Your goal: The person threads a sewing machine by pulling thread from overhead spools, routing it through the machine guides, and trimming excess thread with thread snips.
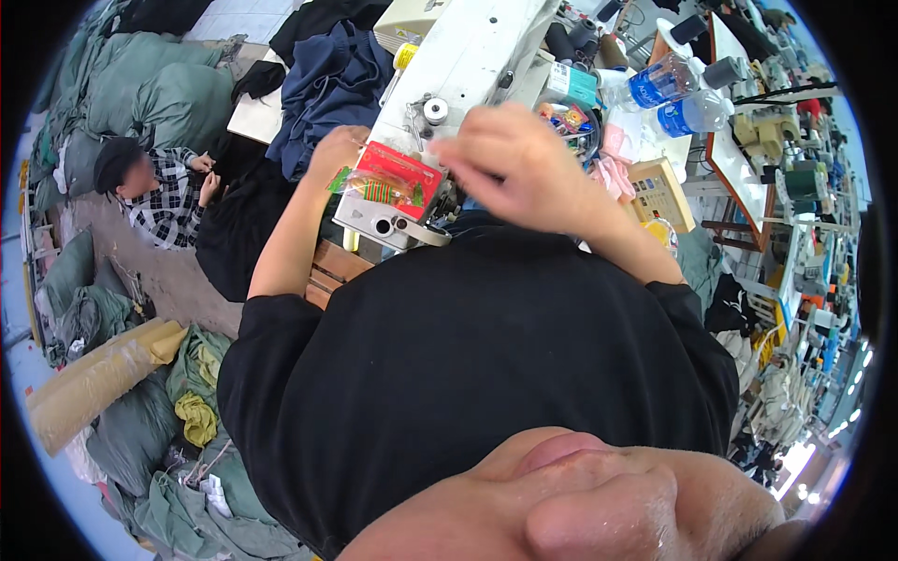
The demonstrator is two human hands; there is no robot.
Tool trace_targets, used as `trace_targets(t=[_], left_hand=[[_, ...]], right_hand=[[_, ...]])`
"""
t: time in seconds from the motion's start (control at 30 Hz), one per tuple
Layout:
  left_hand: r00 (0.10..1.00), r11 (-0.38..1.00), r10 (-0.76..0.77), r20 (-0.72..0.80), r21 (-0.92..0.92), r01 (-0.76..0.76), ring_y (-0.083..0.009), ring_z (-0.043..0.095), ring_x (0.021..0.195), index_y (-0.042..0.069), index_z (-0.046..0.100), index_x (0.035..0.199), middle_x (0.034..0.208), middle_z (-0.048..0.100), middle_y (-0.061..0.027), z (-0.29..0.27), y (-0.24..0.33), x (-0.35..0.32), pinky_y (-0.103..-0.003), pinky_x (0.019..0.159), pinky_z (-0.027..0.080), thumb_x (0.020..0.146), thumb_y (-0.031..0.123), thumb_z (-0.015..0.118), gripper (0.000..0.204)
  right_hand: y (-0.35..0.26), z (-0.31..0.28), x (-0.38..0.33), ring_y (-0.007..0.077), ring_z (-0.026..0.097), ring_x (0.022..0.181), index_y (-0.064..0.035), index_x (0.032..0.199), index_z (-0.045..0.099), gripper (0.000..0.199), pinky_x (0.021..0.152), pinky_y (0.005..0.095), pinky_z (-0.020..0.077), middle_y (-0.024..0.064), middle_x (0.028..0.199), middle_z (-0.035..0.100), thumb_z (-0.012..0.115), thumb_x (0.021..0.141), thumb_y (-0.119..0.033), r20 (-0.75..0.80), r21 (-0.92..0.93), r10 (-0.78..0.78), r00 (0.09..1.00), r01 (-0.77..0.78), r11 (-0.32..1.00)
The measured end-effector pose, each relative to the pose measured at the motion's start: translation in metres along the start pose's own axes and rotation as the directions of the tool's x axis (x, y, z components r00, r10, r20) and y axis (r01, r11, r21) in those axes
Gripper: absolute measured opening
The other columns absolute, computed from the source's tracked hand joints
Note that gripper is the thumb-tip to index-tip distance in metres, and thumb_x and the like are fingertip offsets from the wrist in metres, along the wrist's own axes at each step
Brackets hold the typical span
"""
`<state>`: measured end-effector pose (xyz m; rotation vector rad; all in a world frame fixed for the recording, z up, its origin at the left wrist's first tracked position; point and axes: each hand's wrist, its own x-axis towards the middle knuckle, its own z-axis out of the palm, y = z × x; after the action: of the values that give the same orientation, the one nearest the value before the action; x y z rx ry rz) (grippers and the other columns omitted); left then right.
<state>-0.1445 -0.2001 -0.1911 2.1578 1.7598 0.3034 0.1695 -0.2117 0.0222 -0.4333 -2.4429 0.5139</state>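
The white sewing machine (468,65) is taken as the landmark. The right hand (519,168) is held over its head end, fingers bent together; what is pinched, if anything, cannot be told. The left hand (337,150) is pressed against the machine's left side, and its grip cannot be seen. Dark blue fabric (327,84) lies left of the machine, two water bottles (673,93) to its right.

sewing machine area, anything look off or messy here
Yes. Grey-green fabric bundles lie heaped on the floor at the left instead of stacked, and two plastic water bottles lie on their sides on the crowded table beside the sewing machine. The left hand and right hand are at the machine head; nothing looks spilled or broken.
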Motion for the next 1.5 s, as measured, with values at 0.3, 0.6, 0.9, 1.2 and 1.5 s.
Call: trace_targets(t=[0.3, 0.6, 0.9, 1.2, 1.5], left_hand=[[0.979, 0.534, -0.106, -0.174, -0.840, -0.091, -0.0017, 0.039, 0.060, 0.000, 0.070, 0.112, 0.075, 0.048, 0.0093, -0.166, 0.037, 0.006, -0.020, 0.053, 0.029, 0.102, 0.022, 0.063, 0.025], [0.973, 0.892, 0.218, 0.073, -0.419, -0.169, -0.0014, 0.042, 0.061, 0.002, 0.068, 0.078, 0.064, 0.050, 0.0071, -0.192, 0.109, 0.052, -0.023, 0.054, 0.031, 0.094, 0.030, 0.072, 0.033], [0.949, 0.847, 0.309, 0.062, -0.472, -0.245, -0.0016, 0.044, 0.063, 0.002, 0.065, 0.075, 0.066, 0.052, 0.0063, -0.193, 0.123, 0.051, -0.022, 0.055, 0.033, 0.091, 0.023, 0.075, 0.029], [0.997, 0.700, 0.076, -0.025, -0.711, -0.071, 0.0007, 0.033, 0.055, 0.006, 0.069, 0.089, 0.064, 0.044, 0.0098, -0.233, 0.123, 0.062, -0.021, 0.049, 0.023, 0.100, 0.032, 0.064, 0.029], [0.973, 0.784, 0.213, -0.090, -0.579, -0.225, 0.0019, 0.034, 0.056, 0.006, 0.065, 0.105, 0.070, 0.045, 0.0093, -0.293, 0.210, 0.105, -0.018, 0.050, 0.025, 0.109, 0.030, 0.055, 0.026]], right_hand=[[0.043, -0.052, 0.033, 0.0341, 0.061, 0.085, -0.0041, 0.101, 0.075, 0.019, 0.076, 0.0439, 0.0468, 0.0127, 0.086, 0.061, 0.072, 0.082, -0.005, -0.176, -0.298, 0.071, 0.982, -0.122, 0.947], [0.050, -0.087, 0.017, 0.0307, 0.060, 0.076, -0.0024, 0.095, 0.075, 0.009, 0.071, 0.0396, 0.0456, 0.0127, 0.082, 0.061, 0.072, 0.087, -0.006, -0.281, -0.334, 0.121, 0.952, -0.216, 0.917], [0.068, -0.177, -0.045, 0.0132, 0.059, 0.083, 0.0007, 0.112, 0.072, 0.019, 0.078, 0.0262, 0.0474, 0.0060, 0.093, 0.064, 0.069, 0.096, -0.008, -0.128, -0.377, 0.241, 0.962, -0.272, 0.886], [0.176, -0.349, -0.168, 0.0137, 0.059, 0.079, 0.0006, 0.108, 0.071, 0.031, 0.074, 0.0300, 0.0483, 0.0054, 0.088, 0.066, 0.069, 0.098, -0.029, -0.109, -0.625, 0.702, 0.703, -0.598, 0.502], [0.344, -0.431, -0.280, 0.0221, 0.066, 0.063, -0.0064, 0.094, 0.070, 0.018, 0.054, 0.0390, 0.0502, 0.0098, 0.082, 0.070, 0.068, 0.092, -0.024, -0.585, 0.233, 0.810, 0.043, -0.948, 0.219]])
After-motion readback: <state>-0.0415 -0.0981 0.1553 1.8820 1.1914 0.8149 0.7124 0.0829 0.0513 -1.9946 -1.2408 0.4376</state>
